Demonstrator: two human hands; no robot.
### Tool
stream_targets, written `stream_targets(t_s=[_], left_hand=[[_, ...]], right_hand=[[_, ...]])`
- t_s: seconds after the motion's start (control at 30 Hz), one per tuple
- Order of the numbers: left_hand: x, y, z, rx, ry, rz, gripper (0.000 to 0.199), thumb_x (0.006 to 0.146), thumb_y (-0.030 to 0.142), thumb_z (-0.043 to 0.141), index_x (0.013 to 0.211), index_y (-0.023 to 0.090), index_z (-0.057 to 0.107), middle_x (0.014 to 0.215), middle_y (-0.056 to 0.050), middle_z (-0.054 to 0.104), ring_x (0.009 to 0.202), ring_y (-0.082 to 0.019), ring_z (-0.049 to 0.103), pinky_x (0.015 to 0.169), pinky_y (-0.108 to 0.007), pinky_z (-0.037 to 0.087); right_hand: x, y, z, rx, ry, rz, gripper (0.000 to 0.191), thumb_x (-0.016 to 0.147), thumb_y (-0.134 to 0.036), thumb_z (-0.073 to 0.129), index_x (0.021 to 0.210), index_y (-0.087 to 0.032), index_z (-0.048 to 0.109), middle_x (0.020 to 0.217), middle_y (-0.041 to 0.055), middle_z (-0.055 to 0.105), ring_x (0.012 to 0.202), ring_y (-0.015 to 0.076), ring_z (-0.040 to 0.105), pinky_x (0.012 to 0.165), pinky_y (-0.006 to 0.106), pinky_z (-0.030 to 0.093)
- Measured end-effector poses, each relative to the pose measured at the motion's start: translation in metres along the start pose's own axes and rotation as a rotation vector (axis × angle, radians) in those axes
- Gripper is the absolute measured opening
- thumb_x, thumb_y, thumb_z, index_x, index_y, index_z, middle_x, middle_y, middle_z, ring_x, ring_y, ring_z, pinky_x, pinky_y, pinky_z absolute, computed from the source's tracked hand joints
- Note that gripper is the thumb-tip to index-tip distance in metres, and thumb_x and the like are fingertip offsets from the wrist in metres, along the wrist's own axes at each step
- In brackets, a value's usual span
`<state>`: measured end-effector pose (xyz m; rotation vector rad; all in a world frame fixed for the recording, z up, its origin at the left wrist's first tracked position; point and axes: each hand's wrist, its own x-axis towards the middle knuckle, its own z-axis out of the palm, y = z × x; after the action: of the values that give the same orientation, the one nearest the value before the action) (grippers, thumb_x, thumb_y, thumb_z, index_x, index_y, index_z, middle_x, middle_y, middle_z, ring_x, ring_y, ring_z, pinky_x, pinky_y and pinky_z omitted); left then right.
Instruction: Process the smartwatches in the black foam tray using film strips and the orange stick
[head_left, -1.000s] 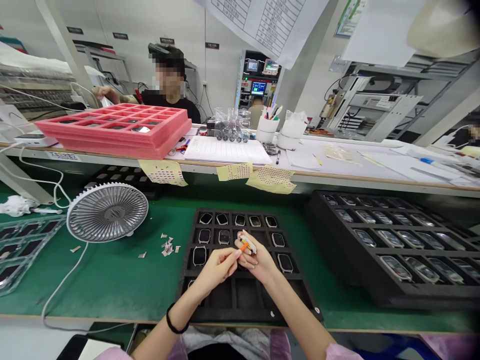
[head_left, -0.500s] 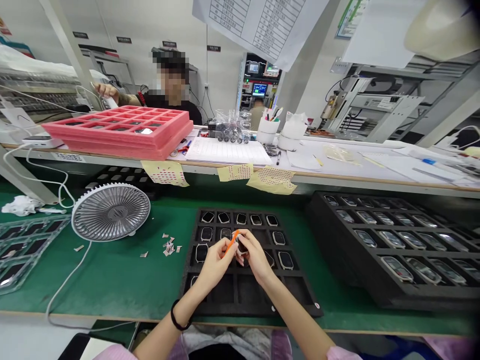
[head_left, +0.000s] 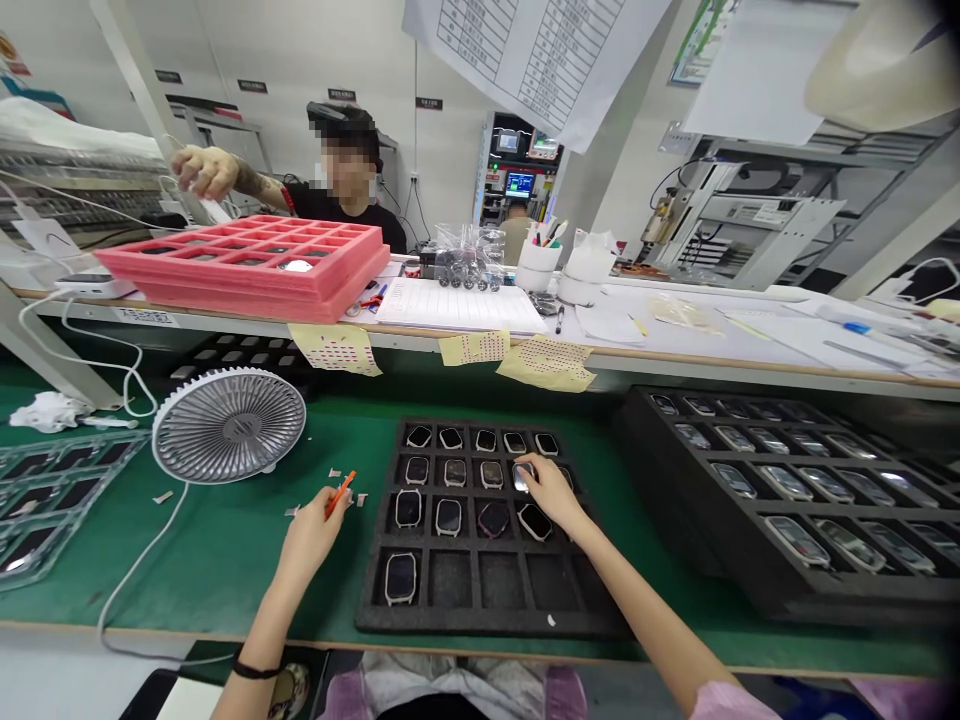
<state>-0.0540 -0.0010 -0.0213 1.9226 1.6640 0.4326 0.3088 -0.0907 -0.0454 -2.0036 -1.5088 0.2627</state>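
Note:
My left hand point(head_left: 313, 527) is closed around a thin orange tool point(head_left: 341, 493), just above small scraps point(head_left: 362, 499) on the green tabletop. What sort of tool it is, I cannot make out. Over the black foam tray point(head_left: 491, 622), my right hand point(head_left: 553, 492) has its fingers on a smartwatch point(head_left: 519, 477) in the second row from the back. The fingers partly cover this watch. Square watch faces without straps fill most of the pockets, among them a watch point(head_left: 400, 578) in the front-left pocket.
A grey fan point(head_left: 232, 425) stands left of the tray. Clear plastic trays point(head_left: 45, 500) lie at far left. A stacked black foam tray of watches point(head_left: 750, 540) is on the right. The raised shelf holds a pink foam tray point(head_left: 330, 290); a person point(head_left: 349, 200) reaches out behind it.
My hands have parted. The left moved left off the tray with the orange tool, while the right carried the watch to a pocket at the tray's right side.

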Motion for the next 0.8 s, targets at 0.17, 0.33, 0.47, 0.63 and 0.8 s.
stream_targets(t_s=[0.17, 0.33, 0.47, 0.63, 0.8], left_hand=[[-0.001, -0.002, 0.009, 0.015, 0.078, -0.006, 0.032, 0.087, 0.048, 0.038, 0.095, 0.021, 0.053, 0.084, -0.007, 0.069, 0.077, -0.027, 0.066, 0.058, -0.026, 0.041], [-0.011, 0.015, 0.034, -0.081, 0.111, 0.118, 0.028, 0.087, 0.044, 0.039, 0.095, 0.023, 0.055, 0.087, -0.005, 0.07, 0.078, -0.025, 0.067, 0.063, -0.027, 0.044], [-0.02, 0.023, 0.057, -0.15, 0.172, 0.227, 0.028, 0.088, 0.042, 0.036, 0.095, 0.022, 0.055, 0.091, -0.006, 0.068, 0.077, -0.024, 0.066, 0.066, -0.029, 0.046], [-0.023, 0.022, 0.066, -0.168, 0.226, 0.206, 0.028, 0.089, 0.041, 0.036, 0.094, 0.021, 0.055, 0.087, -0.006, 0.068, 0.075, -0.024, 0.066, 0.064, -0.03, 0.047], [-0.028, 0.024, 0.063, -0.158, 0.254, 0.217, 0.032, 0.09, 0.042, 0.034, 0.097, 0.02, 0.055, 0.094, -0.008, 0.069, 0.08, -0.025, 0.066, 0.066, -0.031, 0.047]], right_hand=[[0.001, -0.014, 0.005, -0.196, -0.008, -0.157, 0.019, 0.087, -0.025, 0.049, 0.102, -0.02, 0.06, 0.101, 0.0107, 0.055, 0.099, 0.0273, 0.054, 0.084, 0.04, 0.044], [0.011, -0.036, 0.013, -0.363, -0.137, -0.129, 0.017, 0.089, -0.022, 0.05, 0.093, -0.014, 0.064, 0.1, 0.0154, 0.058, 0.101, 0.0309, 0.053, 0.084, 0.042, 0.04], [0.021, -0.04, 0.021, -0.314, -0.167, -0.107, 0.017, 0.087, -0.026, 0.056, 0.084, -0.013, 0.066, 0.097, 0.0168, 0.06, 0.099, 0.0313, 0.054, 0.082, 0.04, 0.04], [0.029, -0.038, 0.028, -0.153, -0.193, -0.065, 0.017, 0.078, -0.033, 0.066, 0.081, -0.016, 0.063, 0.083, 0.0073, 0.059, 0.088, 0.0243, 0.058, 0.073, 0.032, 0.044], [0.027, -0.043, 0.033, 0.02, -0.154, -0.064, 0.016, 0.073, -0.021, 0.067, 0.083, -0.019, 0.055, 0.083, 0.0034, 0.058, 0.087, 0.0218, 0.058, 0.074, 0.032, 0.044]])
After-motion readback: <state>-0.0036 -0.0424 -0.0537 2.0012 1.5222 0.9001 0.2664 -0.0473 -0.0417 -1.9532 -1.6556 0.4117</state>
